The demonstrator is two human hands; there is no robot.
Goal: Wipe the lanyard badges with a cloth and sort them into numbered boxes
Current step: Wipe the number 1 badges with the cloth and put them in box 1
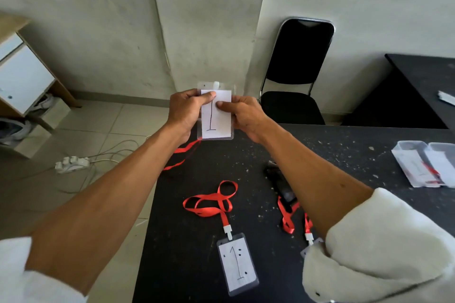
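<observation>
I hold a clear badge [216, 120] with a handwritten "1" upright in front of me, above the far left edge of the black table [246, 167]. My left hand [186, 112] grips its left side, thumb across the top of the card. My right hand [242, 115] pinches its right side, thumb on the card's face. Its red lanyard [183, 152] trails down to the table. A second "1" badge [236, 263] with dark spots lies near me with its looped red lanyard [211, 202]. A third badge [309, 248] is mostly hidden under my right sleeve. No cloth is visible.
Two clear plastic boxes [426, 162] sit at the table's right edge, with red lanyard showing inside. A black chair [298, 74] stands beyond the table. A dark object [278, 179] lies under my right forearm. A power strip [72, 163] and cables lie on the floor at left.
</observation>
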